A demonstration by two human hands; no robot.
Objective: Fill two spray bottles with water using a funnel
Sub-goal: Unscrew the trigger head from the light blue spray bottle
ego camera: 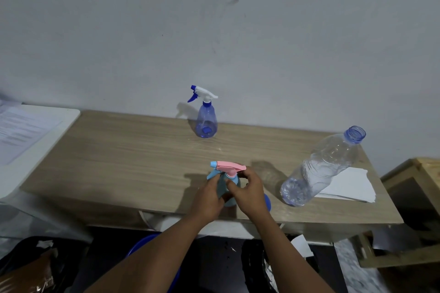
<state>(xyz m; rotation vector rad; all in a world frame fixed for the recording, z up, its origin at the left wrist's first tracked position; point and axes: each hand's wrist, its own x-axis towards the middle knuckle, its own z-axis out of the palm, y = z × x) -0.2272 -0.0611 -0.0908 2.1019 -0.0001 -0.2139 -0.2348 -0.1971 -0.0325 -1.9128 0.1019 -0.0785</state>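
Note:
A light-blue spray bottle [230,200] with a pink trigger head [229,166] stands near the front edge of the wooden table [123,157]. My left hand [209,197] wraps its body. My right hand [247,191] pinches the collar under the pink head. A second spray bottle [206,121], clear blue with a white and blue head, stands upright at the back by the wall. An uncapped clear water bottle [319,169] stands at the right, partly full. A blue round object [267,202] shows behind my right wrist; I cannot tell what it is.
White folded paper [345,185] lies under and behind the water bottle. A white surface with printed sheets [21,131] adjoins the table on the left. A wooden crate [414,197] sits to the right. Dark bags and a blue rim [142,242] lie below the table edge.

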